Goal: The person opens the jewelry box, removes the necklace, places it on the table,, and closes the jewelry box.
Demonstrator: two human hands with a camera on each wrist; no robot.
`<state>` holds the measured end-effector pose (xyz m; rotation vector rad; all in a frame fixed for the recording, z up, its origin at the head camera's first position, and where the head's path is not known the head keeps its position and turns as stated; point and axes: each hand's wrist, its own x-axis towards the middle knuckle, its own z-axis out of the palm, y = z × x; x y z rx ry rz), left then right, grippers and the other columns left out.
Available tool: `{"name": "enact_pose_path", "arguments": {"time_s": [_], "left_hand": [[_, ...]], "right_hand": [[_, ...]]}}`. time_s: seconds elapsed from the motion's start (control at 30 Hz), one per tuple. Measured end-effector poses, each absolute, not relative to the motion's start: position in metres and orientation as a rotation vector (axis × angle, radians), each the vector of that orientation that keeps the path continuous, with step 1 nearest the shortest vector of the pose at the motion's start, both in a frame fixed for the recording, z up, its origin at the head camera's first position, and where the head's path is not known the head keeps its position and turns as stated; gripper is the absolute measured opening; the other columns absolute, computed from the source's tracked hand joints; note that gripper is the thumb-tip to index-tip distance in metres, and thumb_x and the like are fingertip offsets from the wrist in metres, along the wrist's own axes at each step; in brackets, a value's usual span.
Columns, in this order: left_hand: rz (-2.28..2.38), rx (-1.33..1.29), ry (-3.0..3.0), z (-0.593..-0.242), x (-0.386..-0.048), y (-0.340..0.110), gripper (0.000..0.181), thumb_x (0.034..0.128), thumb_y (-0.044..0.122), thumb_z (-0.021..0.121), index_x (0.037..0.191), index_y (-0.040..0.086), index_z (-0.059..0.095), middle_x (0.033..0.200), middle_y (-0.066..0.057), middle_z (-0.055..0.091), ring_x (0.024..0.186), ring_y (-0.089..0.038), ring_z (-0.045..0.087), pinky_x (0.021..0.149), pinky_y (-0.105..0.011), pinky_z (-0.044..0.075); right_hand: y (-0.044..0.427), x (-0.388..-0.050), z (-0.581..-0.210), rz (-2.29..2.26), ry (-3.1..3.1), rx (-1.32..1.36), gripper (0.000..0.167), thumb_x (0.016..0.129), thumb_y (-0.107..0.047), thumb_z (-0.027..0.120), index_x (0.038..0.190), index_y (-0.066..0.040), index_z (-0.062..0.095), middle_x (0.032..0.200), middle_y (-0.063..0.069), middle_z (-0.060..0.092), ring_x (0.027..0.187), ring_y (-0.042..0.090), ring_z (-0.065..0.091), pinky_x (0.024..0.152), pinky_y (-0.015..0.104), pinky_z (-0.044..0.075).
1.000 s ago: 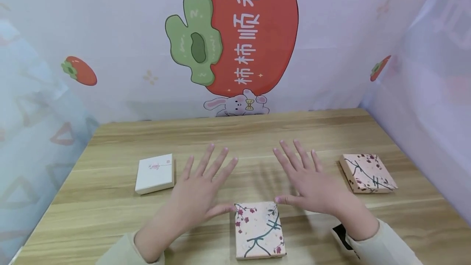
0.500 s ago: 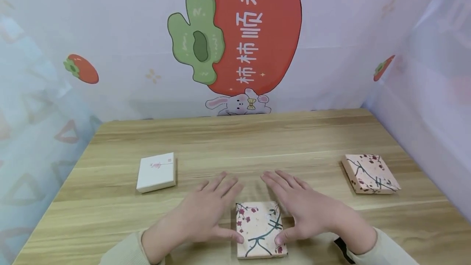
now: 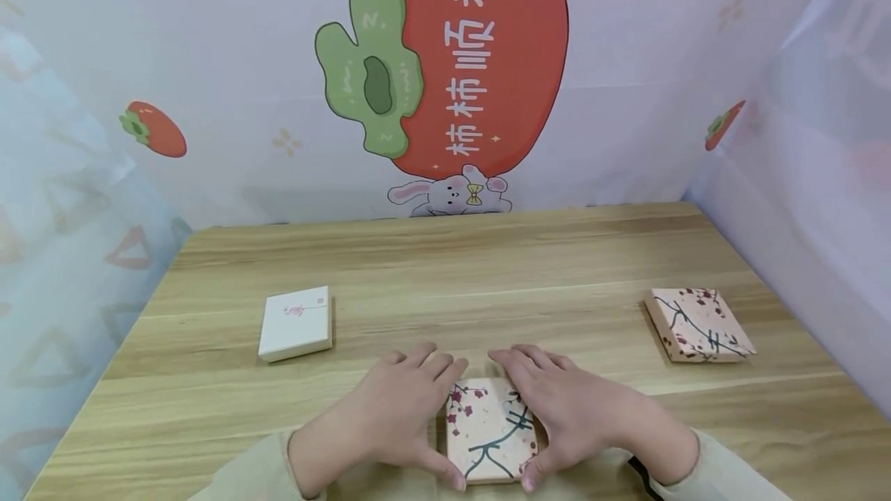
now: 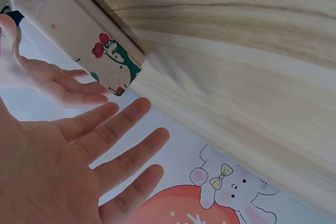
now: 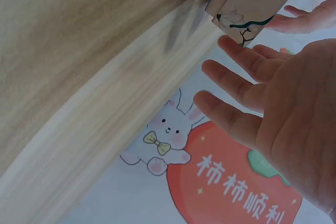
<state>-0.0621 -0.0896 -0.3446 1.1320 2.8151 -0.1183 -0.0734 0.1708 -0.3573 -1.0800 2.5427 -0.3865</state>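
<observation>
A small square box with a cream floral lid (image 3: 490,435) lies flat at the near middle of the wooden table. My left hand (image 3: 397,412) is at its left side and my right hand (image 3: 578,417) at its right. Both thumbs reach toward the box's near corners, while the other fingers extend past its far end. In the left wrist view, the left hand's fingers (image 4: 126,166) are spread and fairly straight beside the box's flowered side (image 4: 86,38). Relaxed fingers (image 5: 231,116) show in the right wrist view, near the same box (image 5: 254,1). Firm contact cannot be made out.
A white box (image 3: 295,323) with a pink flower lies to the left. Another floral box (image 3: 699,325) sits at the right. Something black (image 3: 643,478) shows partly under the right forearm. A printed cloth backdrop (image 3: 599,138) stands behind the wooden table (image 3: 445,269).
Both hands have come down and back from above the table to either side of the middle floral box. Their spread fingers have drawn in, and the thumbs moved toward the near corners.
</observation>
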Motion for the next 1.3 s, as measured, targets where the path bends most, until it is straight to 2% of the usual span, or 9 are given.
{"name": "enact_pose_path", "arguments": {"time_s": [0.13, 0.27, 0.43, 0.63, 0.87, 1.03, 1.3], "left_hand": [[-0.159, 1.154, 2.788, -0.346, -0.061, -0.087, 0.124, 0.0577, 0.097, 0.054, 0.149, 0.013, 0.043, 0.14, 0.001, 0.056, 0.129, -0.025, 0.052, 0.092, -0.045, 0.049], [-0.213, 1.176, 2.77, -0.348, -0.061, -0.085, 0.125, 0.0558, 0.098, 0.055, 0.148, 0.014, 0.044, 0.139, 0.002, 0.057, 0.124, -0.023, 0.053, 0.088, -0.042, 0.048], [-0.252, 1.163, 2.77, -0.351, -0.062, -0.083, 0.125, 0.055, 0.097, 0.056, 0.147, 0.013, 0.046, 0.138, 0.002, 0.058, 0.122, -0.022, 0.055, 0.088, -0.041, 0.05], [-0.222, 1.122, 2.74, -0.35, -0.063, -0.081, 0.122, 0.0568, 0.093, 0.062, 0.147, 0.013, 0.045, 0.137, 0.0, 0.059, 0.121, -0.023, 0.055, 0.09, -0.042, 0.05], [-0.161, 1.086, 2.703, -0.35, -0.065, -0.08, 0.116, 0.0576, 0.086, 0.069, 0.143, 0.011, 0.047, 0.134, -0.001, 0.06, 0.117, -0.02, 0.056, 0.087, -0.04, 0.051], [-0.141, 1.056, 2.698, -0.351, -0.066, -0.081, 0.114, 0.0572, 0.082, 0.072, 0.142, 0.01, 0.047, 0.134, -0.002, 0.059, 0.118, -0.021, 0.056, 0.087, -0.041, 0.051], [-0.133, 1.014, 2.749, -0.348, -0.074, -0.083, 0.114, 0.0595, 0.076, 0.075, 0.144, 0.007, 0.044, 0.137, -0.006, 0.058, 0.123, -0.024, 0.055, 0.093, -0.046, 0.051]], "right_hand": [[0.168, -0.072, -0.359, -0.337, 2.549, -1.097, 0.131, 0.059, -0.079, 0.076, 0.154, -0.008, 0.021, 0.151, 0.004, 0.039, 0.138, 0.022, 0.037, 0.105, 0.057, 0.04], [0.167, -0.07, -0.36, -0.306, 2.551, -1.114, 0.132, 0.058, -0.077, 0.078, 0.153, -0.007, 0.021, 0.148, 0.003, 0.04, 0.132, 0.018, 0.039, 0.1, 0.052, 0.044], [0.166, -0.07, -0.361, -0.291, 2.543, -1.117, 0.13, 0.057, -0.073, 0.081, 0.153, -0.008, 0.021, 0.144, 0.0, 0.041, 0.126, 0.015, 0.039, 0.096, 0.044, 0.044], [0.163, -0.07, -0.36, -0.293, 2.502, -1.137, 0.126, 0.058, -0.065, 0.086, 0.152, -0.009, 0.022, 0.14, -0.005, 0.041, 0.124, 0.013, 0.041, 0.094, 0.046, 0.048], [0.158, -0.072, -0.36, -0.285, 2.493, -1.15, 0.117, 0.062, -0.055, 0.087, 0.15, -0.007, 0.027, 0.135, -0.003, 0.042, 0.123, 0.014, 0.042, 0.098, 0.045, 0.049], [0.157, -0.077, -0.36, -0.358, 2.482, -1.139, 0.109, 0.061, -0.047, 0.086, 0.147, -0.01, 0.029, 0.13, -0.007, 0.042, 0.12, 0.01, 0.042, 0.101, 0.043, 0.047], [0.156, -0.091, -0.357, -0.433, 2.53, -1.169, 0.102, 0.059, -0.038, 0.085, 0.142, -0.012, 0.033, 0.126, -0.008, 0.043, 0.112, 0.01, 0.04, 0.09, 0.033, 0.047]]}}
